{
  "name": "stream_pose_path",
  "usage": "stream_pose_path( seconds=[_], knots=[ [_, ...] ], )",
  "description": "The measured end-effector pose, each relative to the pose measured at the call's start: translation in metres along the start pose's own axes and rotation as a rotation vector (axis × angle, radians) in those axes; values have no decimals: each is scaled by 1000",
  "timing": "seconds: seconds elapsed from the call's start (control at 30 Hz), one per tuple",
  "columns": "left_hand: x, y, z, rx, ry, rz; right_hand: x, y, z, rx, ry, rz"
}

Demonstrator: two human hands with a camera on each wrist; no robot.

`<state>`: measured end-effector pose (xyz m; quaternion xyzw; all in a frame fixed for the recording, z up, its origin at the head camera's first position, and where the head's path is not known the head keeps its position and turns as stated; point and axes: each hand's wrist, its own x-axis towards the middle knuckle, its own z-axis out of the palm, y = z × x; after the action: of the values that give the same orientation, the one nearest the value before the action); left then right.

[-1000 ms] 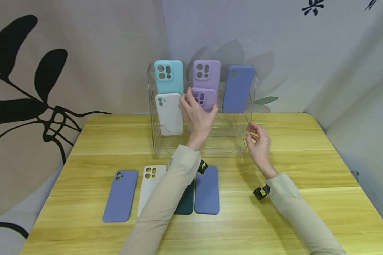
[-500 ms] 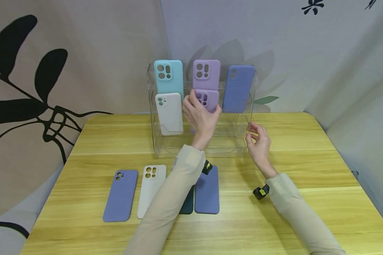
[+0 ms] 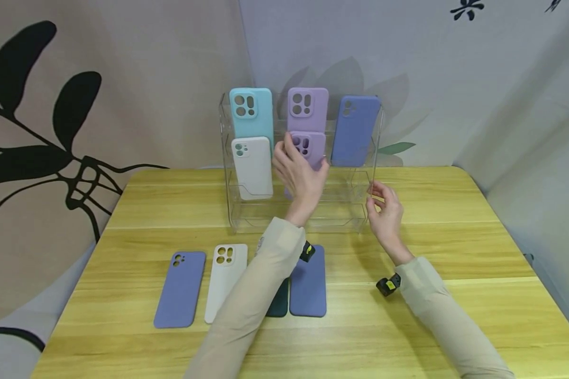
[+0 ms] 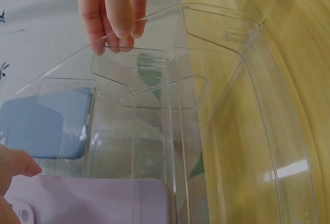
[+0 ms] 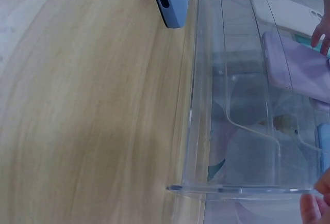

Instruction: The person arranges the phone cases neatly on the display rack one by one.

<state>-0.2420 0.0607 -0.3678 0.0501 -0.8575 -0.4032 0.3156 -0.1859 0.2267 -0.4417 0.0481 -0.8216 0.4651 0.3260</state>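
The left hand [image 3: 300, 176] has its grip clamped around the near purple case [image 3: 316, 151], which stands in the middle of a nearer tier of the clear rack [image 3: 336, 220], right of the white case [image 3: 253, 172]. The far tier holds a turquoise case [image 3: 262, 120], a far purple case [image 3: 319, 120] and, at right, a tilted blue case [image 3: 355, 138]. The right hand [image 3: 387, 215] pinches the rack's right side. Four cases lie on the counter [image 3: 436, 231], near the rack.
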Motion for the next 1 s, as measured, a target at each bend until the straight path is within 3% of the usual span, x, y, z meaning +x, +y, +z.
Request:
stream_pose_path(
  seconds=[0.5, 0.77, 1.0],
  knots=[
    [2, -16, -35, -158, -31, 173, 0, -1, 0, 3, -6, -13],
    [-5, -43, -54, -139, -69, 242, 0, -2, 0, 10, -2, 8],
    [-14, -69, -75, -173, -82, 240, 0, -1, 1, 25, 7, -5]
  ],
)
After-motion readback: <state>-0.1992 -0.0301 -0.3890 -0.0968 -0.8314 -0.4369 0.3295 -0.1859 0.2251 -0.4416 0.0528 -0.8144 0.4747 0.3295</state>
